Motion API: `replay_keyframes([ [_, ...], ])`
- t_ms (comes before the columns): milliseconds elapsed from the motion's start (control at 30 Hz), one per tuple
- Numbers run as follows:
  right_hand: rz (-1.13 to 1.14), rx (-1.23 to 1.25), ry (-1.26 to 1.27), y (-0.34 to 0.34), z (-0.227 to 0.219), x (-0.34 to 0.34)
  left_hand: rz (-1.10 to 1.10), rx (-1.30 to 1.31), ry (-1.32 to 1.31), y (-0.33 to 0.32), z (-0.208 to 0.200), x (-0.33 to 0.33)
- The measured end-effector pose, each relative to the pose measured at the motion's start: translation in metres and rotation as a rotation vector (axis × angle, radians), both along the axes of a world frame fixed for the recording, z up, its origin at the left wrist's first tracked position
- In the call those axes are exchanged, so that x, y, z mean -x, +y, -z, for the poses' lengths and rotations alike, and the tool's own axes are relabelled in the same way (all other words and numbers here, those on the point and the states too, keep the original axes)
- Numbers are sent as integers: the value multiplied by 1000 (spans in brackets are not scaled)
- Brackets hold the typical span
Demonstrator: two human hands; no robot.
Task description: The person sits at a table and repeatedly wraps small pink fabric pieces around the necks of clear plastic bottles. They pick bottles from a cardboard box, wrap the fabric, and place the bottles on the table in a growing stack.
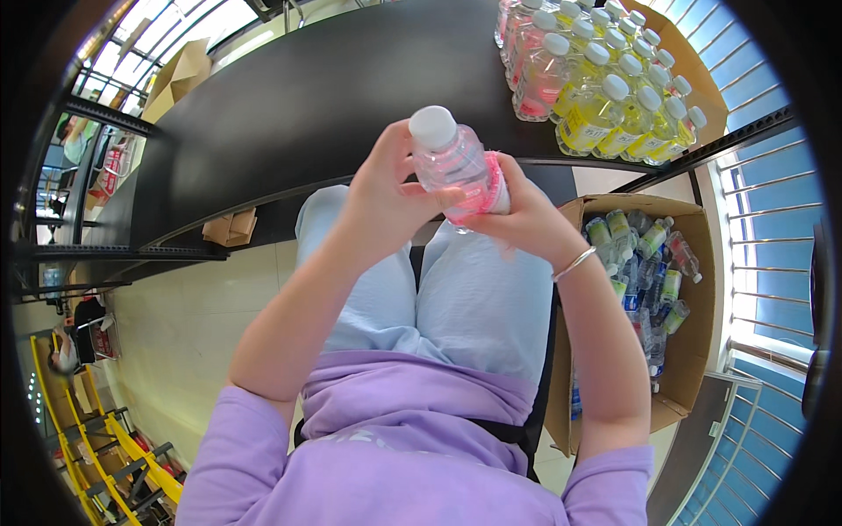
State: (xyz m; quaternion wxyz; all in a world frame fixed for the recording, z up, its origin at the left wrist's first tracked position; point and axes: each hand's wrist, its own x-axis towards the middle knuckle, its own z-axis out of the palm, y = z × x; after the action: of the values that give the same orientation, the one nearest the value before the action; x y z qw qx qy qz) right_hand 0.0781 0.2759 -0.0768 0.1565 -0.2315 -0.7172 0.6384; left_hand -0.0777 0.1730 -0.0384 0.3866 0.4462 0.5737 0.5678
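Observation:
Above my lap, by the near edge of the black table, I hold a clear plastic bottle (449, 165) with a white screw cap (432, 128). The bottle is tilted, its cap toward the table. My left hand (384, 200) curls around the bottle from the left, thumb across its front. A pink label (496, 188) wraps the lower part and looks crumpled at its right edge. My right hand (533, 217) grips the bottle's lower right side at this label, with a bangle on the wrist. Part of the bottle's base is hidden behind the fingers.
Several capped bottles with yellow labels (586, 123) and pink labels (537, 83) stand on the black table (333, 96) at the far right. Beside my right leg, a cardboard box (688, 351) holds many loose bottles. Blue barred windows line the right.

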Motion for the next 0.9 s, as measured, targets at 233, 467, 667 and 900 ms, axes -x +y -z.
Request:
replay_keyframes([
  [233, 478, -382, -48, 0, 38, 17, -22, 33, 103, 56, 13, 7],
  [467, 674, -305, -24, 24, 71, 23, -23, 41, 64, 100, 32, -10],
  [667, 744, -198, -101, 27, 75, 10, -3, 24, 186, 129, 47, -22],
  [900, 759, -251, -41, 26, 80, 9, -98, 61, 362, 148, 46, -44],
])
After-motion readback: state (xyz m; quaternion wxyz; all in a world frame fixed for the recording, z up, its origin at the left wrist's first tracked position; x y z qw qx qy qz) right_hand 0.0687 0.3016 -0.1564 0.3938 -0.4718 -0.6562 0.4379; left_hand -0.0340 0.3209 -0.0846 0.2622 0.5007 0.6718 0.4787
